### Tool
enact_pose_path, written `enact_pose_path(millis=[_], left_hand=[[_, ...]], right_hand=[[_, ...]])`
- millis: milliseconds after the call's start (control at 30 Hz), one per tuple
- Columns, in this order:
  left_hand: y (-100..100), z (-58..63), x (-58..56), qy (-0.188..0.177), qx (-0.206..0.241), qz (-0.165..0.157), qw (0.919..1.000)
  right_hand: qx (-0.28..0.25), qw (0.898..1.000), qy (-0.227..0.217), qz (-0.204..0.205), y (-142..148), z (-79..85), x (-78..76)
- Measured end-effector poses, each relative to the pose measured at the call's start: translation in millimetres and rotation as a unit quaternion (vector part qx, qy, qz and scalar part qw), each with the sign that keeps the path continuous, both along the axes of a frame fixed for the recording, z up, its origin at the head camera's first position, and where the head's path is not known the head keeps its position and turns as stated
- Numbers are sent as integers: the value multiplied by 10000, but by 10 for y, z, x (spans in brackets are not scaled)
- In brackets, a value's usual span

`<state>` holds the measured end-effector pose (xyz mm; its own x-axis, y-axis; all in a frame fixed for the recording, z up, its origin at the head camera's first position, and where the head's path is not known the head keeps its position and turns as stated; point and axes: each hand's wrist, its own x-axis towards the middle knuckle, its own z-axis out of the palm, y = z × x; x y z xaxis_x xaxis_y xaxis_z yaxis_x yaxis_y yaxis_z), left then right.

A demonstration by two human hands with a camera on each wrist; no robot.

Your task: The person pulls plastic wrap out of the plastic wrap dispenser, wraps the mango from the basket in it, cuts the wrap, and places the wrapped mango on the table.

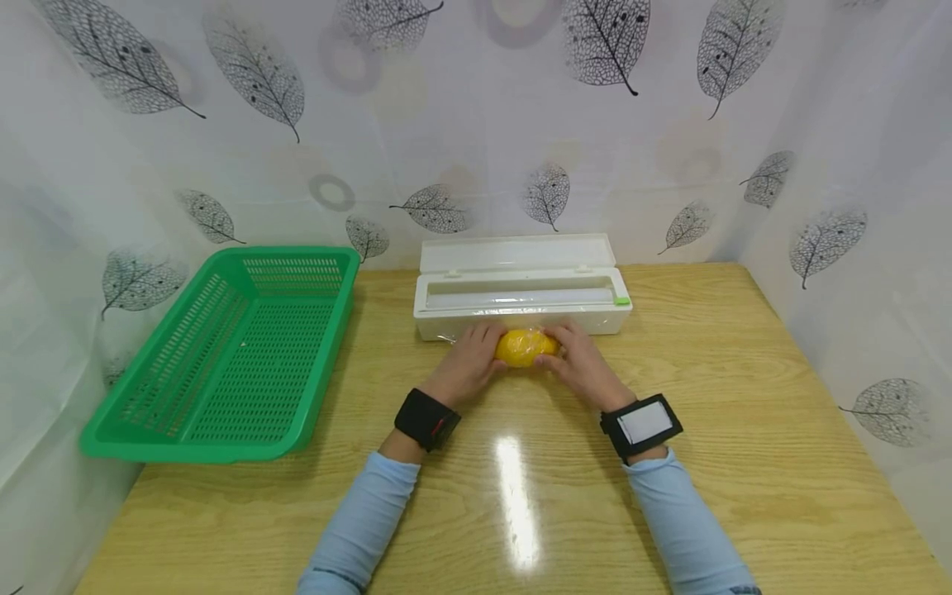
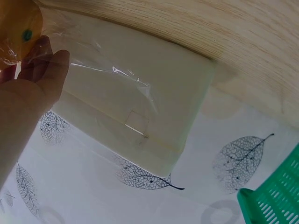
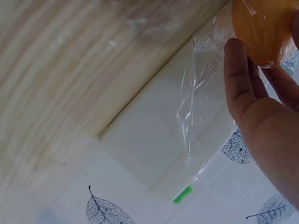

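Note:
A yellow oval fruit [image 1: 523,348] wrapped in clear cling film is held between both hands, just in front of a white film dispenser box [image 1: 521,321]. My left hand [image 1: 468,359] grips its left end, and my right hand [image 1: 583,368] pinches the right end between thumb and fingers. In the left wrist view a small dark green spot shows on the fruit [image 2: 18,28]. Loose cling film [image 3: 191,93] spreads from the fruit across the box front in the right wrist view. The box's lid [image 1: 516,252] stands raised, and a film roll [image 1: 521,298] lies inside.
A green plastic basket [image 1: 316,388] stands on the left of the wooden table [image 1: 744,463]. Behind the box hangs a white leaf-patterned curtain [image 1: 476,124], which also runs along both sides. A green tab [image 1: 621,302] sits at the box's right end.

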<state>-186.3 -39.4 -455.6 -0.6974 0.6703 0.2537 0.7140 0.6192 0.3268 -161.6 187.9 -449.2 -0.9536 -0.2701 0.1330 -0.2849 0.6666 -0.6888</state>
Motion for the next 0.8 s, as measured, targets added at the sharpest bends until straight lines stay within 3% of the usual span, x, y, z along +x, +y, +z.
enact_pose_path(millis=[367,800], left_hand=[[0,6,-9,59,18,9,10000],[-6,-12,-14,-175,130,-14,9998]], right_hand=[[-407,9991,53,-141,11,0,-14],[-278,9995,143,-98,5,-17,-16]])
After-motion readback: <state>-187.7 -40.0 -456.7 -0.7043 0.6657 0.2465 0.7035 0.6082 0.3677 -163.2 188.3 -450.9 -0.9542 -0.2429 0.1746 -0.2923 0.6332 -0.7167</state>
